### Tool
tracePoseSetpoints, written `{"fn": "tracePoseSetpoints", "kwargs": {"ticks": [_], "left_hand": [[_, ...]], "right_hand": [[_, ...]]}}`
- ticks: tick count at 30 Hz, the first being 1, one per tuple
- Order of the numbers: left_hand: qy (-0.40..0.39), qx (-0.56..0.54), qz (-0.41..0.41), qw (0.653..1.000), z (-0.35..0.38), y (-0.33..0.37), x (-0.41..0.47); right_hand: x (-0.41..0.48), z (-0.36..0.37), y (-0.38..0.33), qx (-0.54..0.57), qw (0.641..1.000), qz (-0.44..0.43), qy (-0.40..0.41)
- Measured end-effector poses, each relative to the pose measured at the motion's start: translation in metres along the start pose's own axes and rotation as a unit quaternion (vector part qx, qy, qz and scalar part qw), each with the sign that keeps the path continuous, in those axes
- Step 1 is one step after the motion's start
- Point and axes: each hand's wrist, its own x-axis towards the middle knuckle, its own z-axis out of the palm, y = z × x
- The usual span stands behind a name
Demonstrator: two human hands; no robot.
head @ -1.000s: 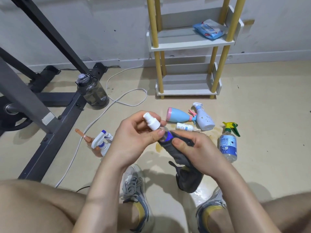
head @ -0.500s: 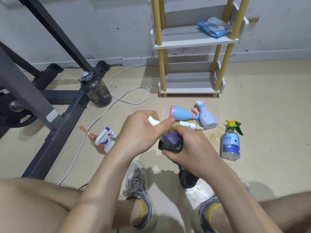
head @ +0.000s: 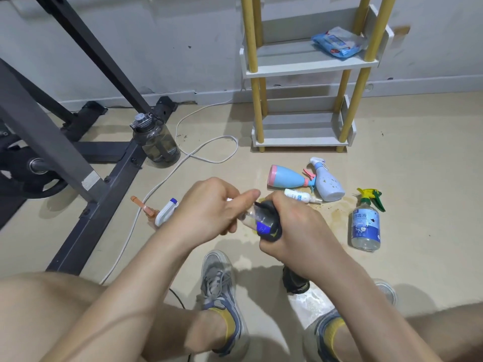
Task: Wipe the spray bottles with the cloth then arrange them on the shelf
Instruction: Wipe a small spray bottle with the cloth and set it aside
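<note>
Filling the left side of the picture is a dark exercise frame (head: pixel 65 142), with a water jug (head: pixel 156 142) and a looped white cable (head: pixel 206 155) beside its foot. At upper centre stands the shelf (head: pixel 308 66), a blue packet (head: pixel 337 43) lying on its upper tier. At mid-frame the left hand (head: pixel 209 207) curls its fingers round the top of a small bottle (head: pixel 252 218). A second ago the white cap stood clear above those fingers; now they hide it. The right hand (head: pixel 295 231) grips a dark cloth (head: pixel 273 227), bunched higher round the bottle's lower end than before, its tail (head: pixel 295 282) hanging below the wrist. On the floor at right, unmoved, a clear bottle (head: pixel 366 226) stands upright, and a pale blue bottle (head: pixel 328 184), a pink and blue bottle (head: pixel 287 177) and a white bottle (head: pixel 298 195) lie close together. A white sprayer (head: pixel 166 214) lies left of the hands.
</note>
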Motion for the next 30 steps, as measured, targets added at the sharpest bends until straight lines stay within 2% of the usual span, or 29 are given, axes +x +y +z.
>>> {"fn": "tracePoseSetpoints", "kwargs": {"ticks": [2, 4, 6, 7, 8, 9, 10, 11, 13, 15, 16, 19, 21, 25, 28, 30], "left_hand": [[-0.003, -0.056, 0.036, 0.998, 0.001, -0.005, 0.002], [-0.019, -0.051, 0.097, 0.994, -0.002, -0.006, 0.002], [-0.05, -0.09, 0.145, 0.984, 0.0, -0.002, -0.002], [-0.058, -0.127, 0.151, 0.979, 0.001, -0.001, -0.003], [-0.043, -0.159, 0.139, 0.977, 0.002, 0.0, -0.003], [-0.013, -0.166, 0.121, 0.979, 0.003, -0.001, 0.0], [0.015, -0.131, 0.097, 0.987, 0.004, -0.001, 0.003], [0.023, -0.049, 0.069, 0.996, 0.003, -0.003, 0.005], [-0.01, 0.073, 0.022, 0.997, 0.005, -0.004, 0.004], [-0.027, 0.038, 0.033, 0.998, 0.005, -0.004, 0.001], [-0.031, 0.01, 0.045, 0.998, 0.004, -0.005, 0.001], [-0.054, -0.049, 0.073, 0.995, -0.001, -0.01, 0.003], [-0.054, -0.087, 0.078, 0.992, -0.001, -0.011, 0.002], [-0.02, -0.109, 0.08, 0.991, 0.003, -0.012, -0.002], [0.013, -0.051, 0.086, 0.995, 0.001, -0.007, -0.003], [0.048, -0.006, 0.079, 0.996, 0.001, -0.005, -0.003]], "right_hand": [[-0.001, 0.002, 0.0, 0.04, 0.999, -0.003, -0.003], [0.003, -0.005, 0.005, 0.122, 0.99, 0.035, -0.069], [0.005, -0.014, 0.009, 0.27, 0.945, 0.077, -0.165], [0.004, -0.014, 0.01, 0.319, 0.926, 0.089, -0.181], [0.004, -0.012, 0.01, 0.32, 0.929, 0.09, -0.161], [0.005, -0.007, 0.01, 0.265, 0.954, 0.08, -0.116], [0.004, 0.0, 0.009, 0.181, 0.979, 0.063, -0.067], [0.003, 0.006, 0.006, 0.092, 0.994, 0.042, -0.028], [0.0, 0.012, 0.003, -0.004, 1.0, -0.001, 0.019], [-0.001, 0.012, 0.007, 0.017, 1.0, -0.008, 0.006], [0.0, 0.009, 0.011, 0.075, 0.997, 0.003, -0.017], [0.004, -0.004, 0.02, 0.299, 0.948, 0.054, -0.091], [0.006, -0.008, 0.026, 0.359, 0.928, 0.055, -0.081], [0.01, -0.002, 0.031, 0.36, 0.932, 0.044, -0.003], [0.007, 0.005, 0.03, 0.262, 0.958, 0.046, 0.109], [0.005, 0.009, 0.033, 0.223, 0.961, 0.039, 0.159]]}}
